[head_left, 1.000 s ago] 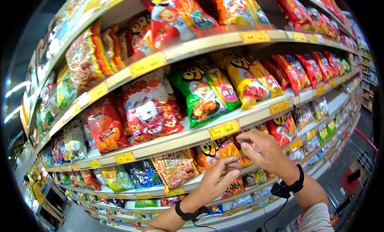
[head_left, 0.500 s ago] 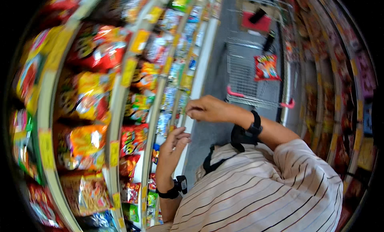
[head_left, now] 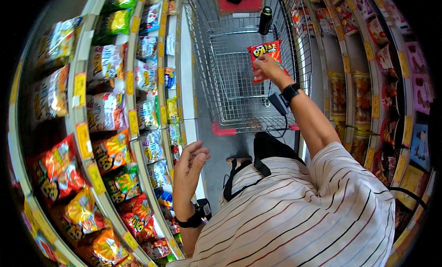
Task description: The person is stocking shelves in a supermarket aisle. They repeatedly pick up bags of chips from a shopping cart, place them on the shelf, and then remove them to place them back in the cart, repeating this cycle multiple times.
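My right hand (head_left: pixel 270 69) is over the shopping cart, in front of a red snack bag (head_left: pixel 267 48). Its fingers are loosely bent and partly apart, overlapping the bag; whether they touch it I cannot tell. The bag lies inside the wire cart (head_left: pixel 230 115), near a dark bottle (head_left: pixel 265 21). My left hand (head_left: pixel 191 163) hangs in the air beside the left shelves, nearest to rows of snack bags (head_left: pixel 152 145). Its fingers are curved, the thumb stands apart, and nothing is in it.
Shelves of coloured snack bags (head_left: pixel 107 108) line the left side of the aisle. On the right, more shelves hold clear jars (head_left: pixel 337 94) and packets. At the cart's far end is a red panel (head_left: pixel 251 2) with a dark object on it. Pink-red corners (head_left: pixel 223 128) mark the cart's near edge.
My right hand has moved from beside the left shelves to over the snack bag in the cart. The view has shifted, bringing the cart nearer the middle. My left hand stays near the shelves.
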Demonstrator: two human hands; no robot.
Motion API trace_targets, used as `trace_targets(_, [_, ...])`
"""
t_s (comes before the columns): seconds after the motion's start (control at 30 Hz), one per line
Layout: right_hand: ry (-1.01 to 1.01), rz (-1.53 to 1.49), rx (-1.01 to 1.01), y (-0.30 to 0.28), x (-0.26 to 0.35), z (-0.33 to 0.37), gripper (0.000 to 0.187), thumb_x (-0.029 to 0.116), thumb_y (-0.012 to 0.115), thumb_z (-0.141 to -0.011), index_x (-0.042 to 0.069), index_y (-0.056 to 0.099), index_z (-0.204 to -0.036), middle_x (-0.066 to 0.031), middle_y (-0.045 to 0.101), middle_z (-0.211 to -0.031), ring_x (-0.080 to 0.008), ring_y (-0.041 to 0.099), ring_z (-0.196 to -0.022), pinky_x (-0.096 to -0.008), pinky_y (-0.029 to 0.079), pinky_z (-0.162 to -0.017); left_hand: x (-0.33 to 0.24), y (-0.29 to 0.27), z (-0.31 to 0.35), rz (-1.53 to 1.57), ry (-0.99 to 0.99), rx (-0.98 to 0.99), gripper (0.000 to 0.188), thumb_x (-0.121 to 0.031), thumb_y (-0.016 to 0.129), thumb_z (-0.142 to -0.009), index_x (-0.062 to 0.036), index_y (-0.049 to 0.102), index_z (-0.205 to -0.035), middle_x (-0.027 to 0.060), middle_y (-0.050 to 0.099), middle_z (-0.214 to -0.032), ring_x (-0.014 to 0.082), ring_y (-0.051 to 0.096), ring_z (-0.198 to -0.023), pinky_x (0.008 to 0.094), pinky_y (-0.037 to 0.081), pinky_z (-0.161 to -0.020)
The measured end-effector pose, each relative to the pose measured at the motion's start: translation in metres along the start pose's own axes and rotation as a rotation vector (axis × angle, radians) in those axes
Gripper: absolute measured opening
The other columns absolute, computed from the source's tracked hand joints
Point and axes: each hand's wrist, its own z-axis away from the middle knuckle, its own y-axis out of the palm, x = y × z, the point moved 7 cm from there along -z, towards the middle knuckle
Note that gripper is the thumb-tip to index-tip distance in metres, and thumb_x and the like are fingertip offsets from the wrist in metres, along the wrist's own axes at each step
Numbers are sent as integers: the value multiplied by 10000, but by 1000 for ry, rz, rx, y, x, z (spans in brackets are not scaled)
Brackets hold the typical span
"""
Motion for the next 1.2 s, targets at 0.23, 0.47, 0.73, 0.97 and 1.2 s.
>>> trace_targets(0.23, [484,182,-207,-112,-141,-71,638,245,667,-910,36,310,-1396,-231,594,-1202,-394,708,-827,-509,605,-610,-7,20,-54,-9,-126,-8,495,-329,592,-1024,21,519,-1366,160,663,-1175,223,653,-1057,336,504,-895])
trace_targets(0.47, [581,294,-238,-128,-175,-89,687,308,700,-893,38,312,-1392,-235,603,-1218,-413,716,-891,-512,617,-604,-6,34,-82,-2,-172,3,490,-336,593,-1024,27,524,-1346,160,667,-1160,219,658,-1032,337,507,-881])
trace_targets(0.73, [526,395,-360,-128,-189,-97,490,271,671,-922,34,451,-1290,-200,668,-1031,-328,720,-708,-435,608,-540,2,41,-92,-19,-216,-11,475,-308,593,-1026,36,524,-1347,157,670,-1157,211,659,-1023,336,515,-866])
trace_targets(0.97, [135,514,-371,-133,-221,-127,167,138,672,-877,80,555,-982,-55,600,-772,-159,579,-565,-345,479,-429,4,43,-90,10,-211,-5,458,-295,575,-1036,40,530,-1344,146,680,-1154,208,665,-1021,332,523,-861])
trace_targets(1.2, [62,-84,-130,-76,-102,-86,128,138,683,-902,114,558,-914,20,590,-814,-108,589,-719,-273,504,-606,7,39,-78,7,-180,-8,472,-306,572,-1037,47,527,-1347,143,683,-1152,209,667,-1034,330,523,-870])
